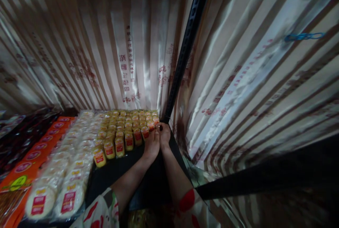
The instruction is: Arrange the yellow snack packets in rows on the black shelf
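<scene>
My left hand (152, 146) and my right hand (165, 135) meet at the far right corner of a black shelf (116, 176). Both have curled fingers, close together around a small dark spot. Whatever they hold is hidden or too small to make out. Right beside my fingers stands the end of a block of small yellow packets (119, 146) with red labels, set in several rows. The nearest packet (150, 125) in the back rows touches or almost touches my left hand; which of these I cannot tell.
Left of the packets lie overlapping clear-wrapped pale round cakes (70, 198), then an orange package strip (39, 146) and dark packs (18, 146). A black perforated post (182, 56) rises at the corner. Printed pale curtains (143, 54) hang behind; a blue clip (304, 36) is at right.
</scene>
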The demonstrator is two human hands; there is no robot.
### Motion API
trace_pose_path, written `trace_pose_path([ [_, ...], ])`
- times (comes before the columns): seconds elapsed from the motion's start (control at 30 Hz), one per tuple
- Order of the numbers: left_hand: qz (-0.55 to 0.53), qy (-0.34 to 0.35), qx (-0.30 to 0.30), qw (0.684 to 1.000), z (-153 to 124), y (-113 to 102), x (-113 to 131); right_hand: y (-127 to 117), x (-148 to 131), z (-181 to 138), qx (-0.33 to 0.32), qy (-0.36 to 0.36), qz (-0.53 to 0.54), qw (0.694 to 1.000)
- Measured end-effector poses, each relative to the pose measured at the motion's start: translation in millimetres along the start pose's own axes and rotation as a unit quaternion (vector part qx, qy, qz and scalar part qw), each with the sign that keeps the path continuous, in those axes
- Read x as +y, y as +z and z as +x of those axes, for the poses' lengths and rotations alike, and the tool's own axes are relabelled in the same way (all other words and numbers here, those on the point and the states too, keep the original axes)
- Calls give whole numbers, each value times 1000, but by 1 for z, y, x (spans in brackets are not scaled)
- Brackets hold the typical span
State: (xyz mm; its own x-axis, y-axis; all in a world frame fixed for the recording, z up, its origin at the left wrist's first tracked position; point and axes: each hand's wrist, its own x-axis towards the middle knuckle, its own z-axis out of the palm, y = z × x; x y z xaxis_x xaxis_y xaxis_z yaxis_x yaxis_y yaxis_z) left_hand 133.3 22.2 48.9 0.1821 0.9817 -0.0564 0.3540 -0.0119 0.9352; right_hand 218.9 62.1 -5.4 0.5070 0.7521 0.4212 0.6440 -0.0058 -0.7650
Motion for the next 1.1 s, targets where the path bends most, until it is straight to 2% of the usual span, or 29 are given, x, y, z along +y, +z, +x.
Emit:
trace_pose_path([
  [0.13,40,-13,5,999,-4,0,6,-2,0,0,-12,-2,20,1000],
  [0.4,91,13,12,996,-14,1,9,-18,-8,-7,9,-21,65,998],
  [0.53,100,10,17,995,-30,2,12,-34,-10,-22,-2,9,67,998],
  [0.63,111,-4,11,994,-53,-2,14,-47,-14,-44,-6,51,61,997],
  [0.8,98,-7,-13,995,-102,-14,4,-65,-27,-97,-36,76,75,994],
  [0.97,82,44,14,996,-155,-26,-26,-80,-46,-155,-82,90,105,987],
  [1.1,75,114,10,991,-203,-42,-55,-94,-61,-207,-107,55,101,988],
])
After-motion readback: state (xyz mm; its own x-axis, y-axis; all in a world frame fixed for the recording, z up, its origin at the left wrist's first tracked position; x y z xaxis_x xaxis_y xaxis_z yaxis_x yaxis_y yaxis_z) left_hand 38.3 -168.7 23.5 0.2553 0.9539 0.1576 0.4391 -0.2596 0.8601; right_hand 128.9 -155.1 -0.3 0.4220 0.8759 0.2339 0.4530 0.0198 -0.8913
